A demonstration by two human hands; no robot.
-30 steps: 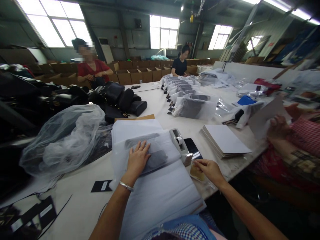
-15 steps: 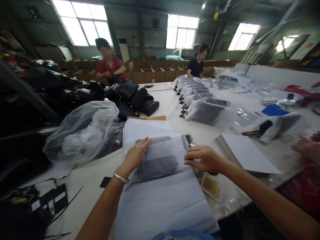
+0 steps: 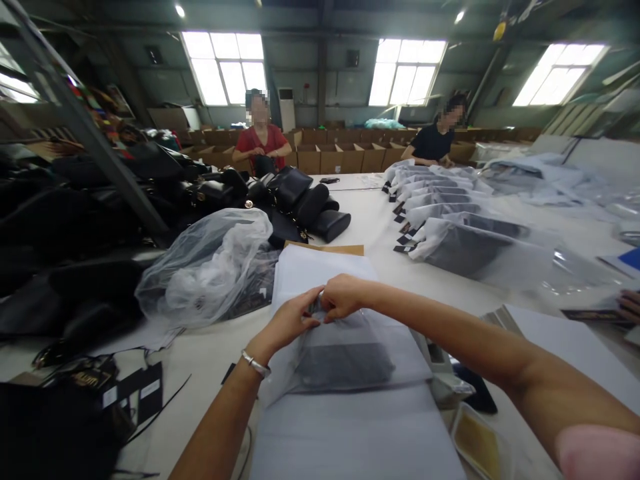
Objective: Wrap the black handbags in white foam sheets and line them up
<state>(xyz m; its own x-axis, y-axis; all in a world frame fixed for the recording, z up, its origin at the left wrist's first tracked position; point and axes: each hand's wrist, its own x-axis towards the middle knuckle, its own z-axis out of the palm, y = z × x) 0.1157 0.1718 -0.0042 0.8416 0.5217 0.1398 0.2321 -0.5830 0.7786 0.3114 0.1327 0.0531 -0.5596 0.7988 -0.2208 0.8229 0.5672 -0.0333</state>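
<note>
A dark flat item wrapped in thin white tissue paper (image 3: 345, 353) lies on a stack of white tissue sheets (image 3: 320, 267) in front of me. My left hand (image 3: 293, 320), with a silver bracelet on its wrist, pinches the wrap's far edge. My right hand (image 3: 343, 297) meets it there, fingers closed on the same edge of the tissue. Both thumbs and fingertips press together at the fold. Whether tape sits between the fingers cannot be made out.
A clear plastic bag (image 3: 210, 267) is bunched to my left, beside black handbags (image 3: 300, 200). Wrapped bags in a row (image 3: 450, 227) lie to the right. White cards (image 3: 565, 347) and a small tray (image 3: 475, 440) sit near my right arm. Two people sit at the far side.
My right hand came from the tape dispenser across to the wrap's far edge and met the left hand. My left hand went from lying flat to a pinch. The view swung left.
</note>
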